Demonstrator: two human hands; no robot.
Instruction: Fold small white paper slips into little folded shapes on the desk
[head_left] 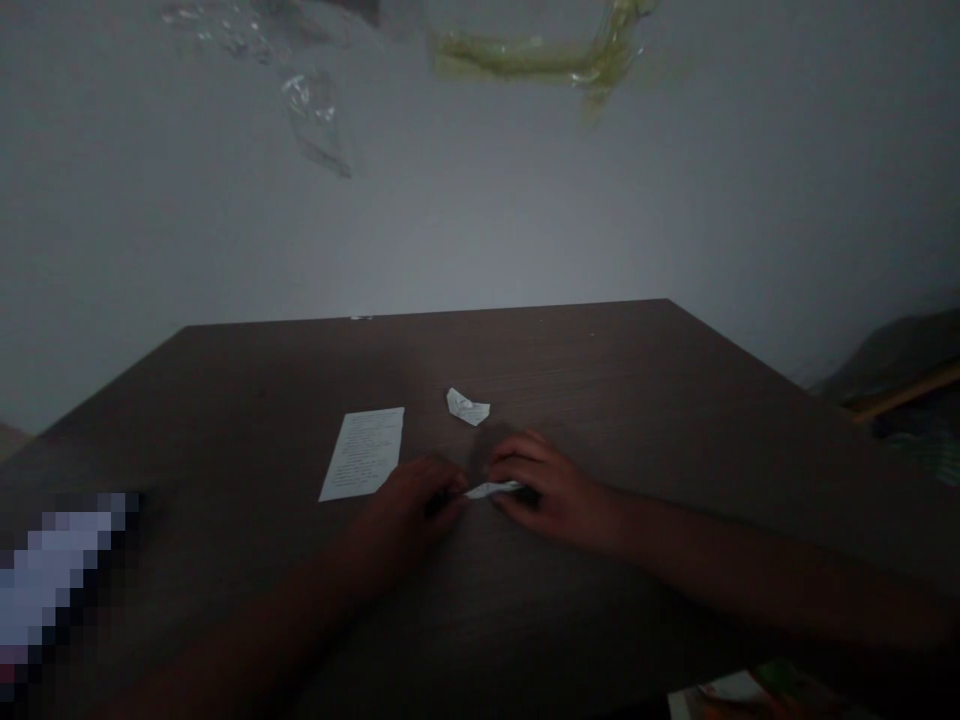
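Between my two hands is a small, narrow piece of folded paper (489, 490), just above or on the dark table (570, 370). My left hand (420, 495) pinches its left end with closed fingers. At the other end, my right hand (544, 485) has its thumb and fingers closed around the paper. A flat printed sheet of paper (364, 452) lies just beyond my left hand. Farther back, a small crumpled piece of printed paper (468, 407) rests on the table. The dim light hides the finer folds of the held paper.
A blurred-out bright device or screen (56, 575) is at the left edge of the table. Behind stands a pale wall (487, 220) with yellowish tape (517, 57) and clear tape (311, 105). Colourful printed items (739, 692) show below the front right edge.
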